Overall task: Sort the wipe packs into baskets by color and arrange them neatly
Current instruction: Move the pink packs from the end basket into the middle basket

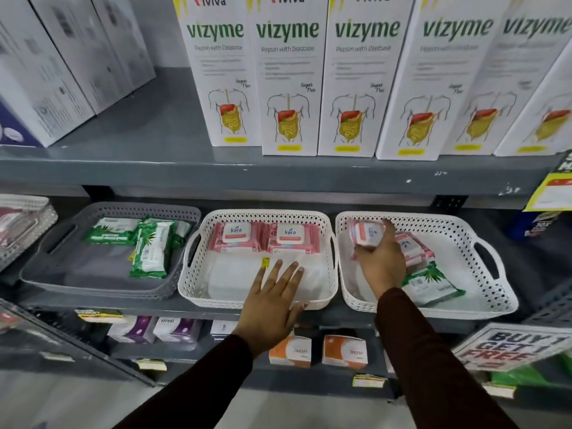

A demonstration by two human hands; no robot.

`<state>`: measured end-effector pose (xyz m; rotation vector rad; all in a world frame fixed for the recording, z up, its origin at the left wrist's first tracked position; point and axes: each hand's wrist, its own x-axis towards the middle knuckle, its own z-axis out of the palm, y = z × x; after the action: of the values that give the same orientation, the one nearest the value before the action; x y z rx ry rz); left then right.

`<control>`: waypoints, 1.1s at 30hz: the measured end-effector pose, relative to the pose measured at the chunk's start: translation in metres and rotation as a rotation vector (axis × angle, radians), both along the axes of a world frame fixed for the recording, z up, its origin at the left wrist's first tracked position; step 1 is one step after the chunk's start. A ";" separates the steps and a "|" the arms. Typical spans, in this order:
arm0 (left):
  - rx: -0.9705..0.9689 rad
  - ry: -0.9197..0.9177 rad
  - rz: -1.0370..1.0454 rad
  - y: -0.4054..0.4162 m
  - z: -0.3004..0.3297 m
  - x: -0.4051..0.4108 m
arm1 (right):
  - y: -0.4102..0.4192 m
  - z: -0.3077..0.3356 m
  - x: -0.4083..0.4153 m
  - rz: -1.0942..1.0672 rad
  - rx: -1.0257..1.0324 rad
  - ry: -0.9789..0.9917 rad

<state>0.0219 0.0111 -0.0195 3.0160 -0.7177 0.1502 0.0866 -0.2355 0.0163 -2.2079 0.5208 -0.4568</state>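
Three baskets stand side by side on the shelf. The grey basket (46, 267) on the left holds three green wipe packs (151, 249). Two pink packs (236, 238) lie flat along the back of the middle white basket (192, 289). The right white basket (483, 292) contains more pink packs (414, 247) and one green pack (431, 284). My right hand (379, 258) is shut on a pink pack (365, 232), tilted up at that basket's back left. My left hand (274, 300) rests flat with fingers spread over the front rim of the middle basket.
A row of tall white Vizyme boxes (288, 88) fills the shelf above. White and orange boxes (345, 351) and purple packs sit on the shelf below. Another basket (28, 212) shows at far left. A promotional sign (510, 348) hangs at lower right.
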 end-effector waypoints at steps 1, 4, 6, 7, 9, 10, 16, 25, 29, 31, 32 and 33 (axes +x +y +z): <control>-0.004 0.003 0.022 0.006 0.000 0.000 | 0.005 0.004 -0.004 -0.001 0.054 -0.076; -0.026 -0.010 0.089 0.024 0.001 -0.001 | 0.025 0.015 -0.014 0.055 0.088 -0.259; -0.048 -0.017 0.126 0.035 0.001 -0.004 | 0.045 0.019 -0.019 0.168 0.006 -0.283; -0.053 -0.017 0.138 0.040 0.001 -0.004 | 0.057 0.018 -0.019 0.235 -0.048 -0.252; -0.063 -0.011 0.160 0.047 0.000 -0.007 | 0.082 0.013 -0.019 0.342 -0.156 -0.161; -0.071 -0.011 0.167 0.048 0.000 -0.009 | 0.094 0.009 -0.019 0.375 -0.201 -0.117; -0.150 -0.038 0.082 0.056 -0.019 -0.034 | 0.123 -0.022 -0.018 0.542 -0.434 0.371; -0.127 -0.091 0.054 0.060 -0.039 -0.044 | 0.081 0.007 -0.013 0.336 0.027 0.002; -0.138 -0.092 0.073 0.058 -0.038 -0.046 | 0.009 0.013 0.000 0.048 -0.173 0.035; -0.159 -0.094 0.082 0.056 -0.035 -0.048 | -0.023 0.012 0.010 -0.012 -0.271 0.348; -0.177 -0.095 0.084 0.055 -0.034 -0.049 | -0.035 0.010 0.013 -0.011 -0.277 0.473; -0.198 -0.095 0.087 0.054 -0.032 -0.050 | -0.043 0.007 0.015 0.008 -0.273 0.543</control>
<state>-0.0281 0.0655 -0.0513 2.8666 -0.5422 0.3484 0.1018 -0.2783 0.0231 -2.6023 0.7677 0.0968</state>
